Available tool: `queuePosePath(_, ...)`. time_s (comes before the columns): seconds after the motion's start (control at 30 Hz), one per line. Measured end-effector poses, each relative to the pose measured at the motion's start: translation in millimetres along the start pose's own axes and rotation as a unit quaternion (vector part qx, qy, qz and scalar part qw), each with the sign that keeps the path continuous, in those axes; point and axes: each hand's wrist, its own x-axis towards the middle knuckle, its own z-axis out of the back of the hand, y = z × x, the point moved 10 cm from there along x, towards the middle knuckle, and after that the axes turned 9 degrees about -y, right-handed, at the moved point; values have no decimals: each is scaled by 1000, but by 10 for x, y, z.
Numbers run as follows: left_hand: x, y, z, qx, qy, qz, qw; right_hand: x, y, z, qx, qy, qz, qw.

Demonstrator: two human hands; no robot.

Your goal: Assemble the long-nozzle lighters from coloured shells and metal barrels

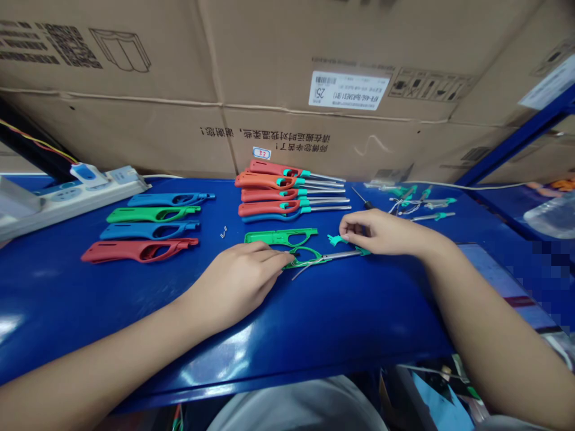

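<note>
My left hand (pixel 245 272) lies over a green lighter casing half (pixel 309 251), its closed fingers gripping near the trigger opening and covering the handle. A metal lighter tube (pixel 341 255) extends right from that casing, with a thin wire (pixel 305 269) beside it. My right hand (pixel 377 232) is closed in a pinch on a small teal plastic piece (pixel 336 240), just above the tube's far end; the fingertips partly hide the hold. Another green casing half (pixel 283 237) lies open side up just behind my left hand.
Several assembled lighters (pixel 269 194) are stacked at the back centre. Loose casing halves (pixel 139 249) lie in a column on the left, near a power strip (pixel 67 200). Small metal pins (pixel 223 231), a screwdriver (pixel 368 205) and tube parts (pixel 422 197) lie around. A cardboard box (pixel 269 78) stands behind.
</note>
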Motion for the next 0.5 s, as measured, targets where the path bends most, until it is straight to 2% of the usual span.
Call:
queuePosePath(0.2, 9, -27, 30, 1, -12, -8, 1000, 44, -51, -79, -18, 5, -5, 1000)
queuePosePath(0.37, 9, -13, 19, 6, -6, -7, 1000, 36, -19, 56, -34, -46, 0, 998)
queuePosePath(0.5, 7, -9, 15, 8, -7, -8, 1000, 35, 12, 77, -34, -60, -12, 998)
